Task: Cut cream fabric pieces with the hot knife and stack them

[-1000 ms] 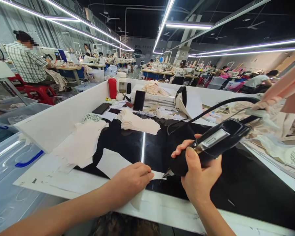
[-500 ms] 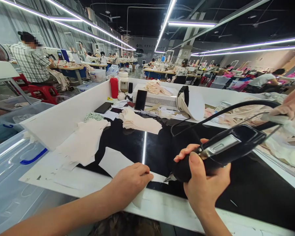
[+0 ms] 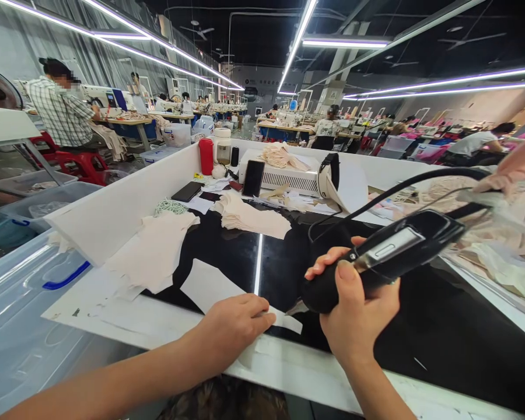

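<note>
A white cut piece point(image 3: 207, 286), fabric or paper, lies at a slant across the black tabletop point(image 3: 284, 274) near the front edge. My left hand point(image 3: 238, 321) is closed over its middle, fingers and thumb together, so part of it is hidden. My right hand point(image 3: 359, 303) wraps around a black corded hand tool point(image 3: 402, 251) with a metal plate on its side. The tool's pointed metal tip point(image 3: 297, 307) is at the piece's upper edge, right of my left fingertips; whether it touches is unclear.
Stacks of pale cut fabric point(image 3: 153, 251) lie on the left, another stack point(image 3: 254, 216) farther back. A phone point(image 3: 253, 178) leans on a white machine point(image 3: 289, 175) beside a sun visor point(image 3: 343, 186). Another person's hand point(image 3: 518, 166) is at right. Plastic bins point(image 3: 30, 326) stand left.
The tool and my right hand have shifted slightly left, bringing the tip from the piece's right end to its upper edge. My left hand stays on the piece. The view has shifted slightly.
</note>
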Action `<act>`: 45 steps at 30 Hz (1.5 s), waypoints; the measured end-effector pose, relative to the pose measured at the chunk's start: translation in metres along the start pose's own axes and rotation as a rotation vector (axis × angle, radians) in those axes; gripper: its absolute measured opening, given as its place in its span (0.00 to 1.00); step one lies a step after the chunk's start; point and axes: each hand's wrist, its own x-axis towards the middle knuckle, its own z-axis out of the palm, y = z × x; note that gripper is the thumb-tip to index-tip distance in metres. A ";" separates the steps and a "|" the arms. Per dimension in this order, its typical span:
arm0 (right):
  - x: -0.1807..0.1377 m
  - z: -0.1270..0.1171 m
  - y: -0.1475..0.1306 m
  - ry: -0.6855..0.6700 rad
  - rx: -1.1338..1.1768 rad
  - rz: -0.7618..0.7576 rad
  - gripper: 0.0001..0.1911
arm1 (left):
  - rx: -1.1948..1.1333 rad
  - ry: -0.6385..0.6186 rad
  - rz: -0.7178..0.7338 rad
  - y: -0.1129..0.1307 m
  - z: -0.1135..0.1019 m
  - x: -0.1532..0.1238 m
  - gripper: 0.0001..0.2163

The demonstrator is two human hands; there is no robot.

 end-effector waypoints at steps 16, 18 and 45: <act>0.000 0.008 0.013 -0.064 -0.014 0.019 0.21 | -0.045 0.019 0.029 0.000 -0.001 0.001 0.10; 0.000 0.011 0.015 -0.061 0.011 0.020 0.22 | -0.053 0.028 0.040 0.000 -0.002 0.001 0.10; -0.015 0.015 0.008 -0.028 -0.021 -0.009 0.22 | -0.111 -0.017 -0.064 -0.013 -0.012 -0.011 0.11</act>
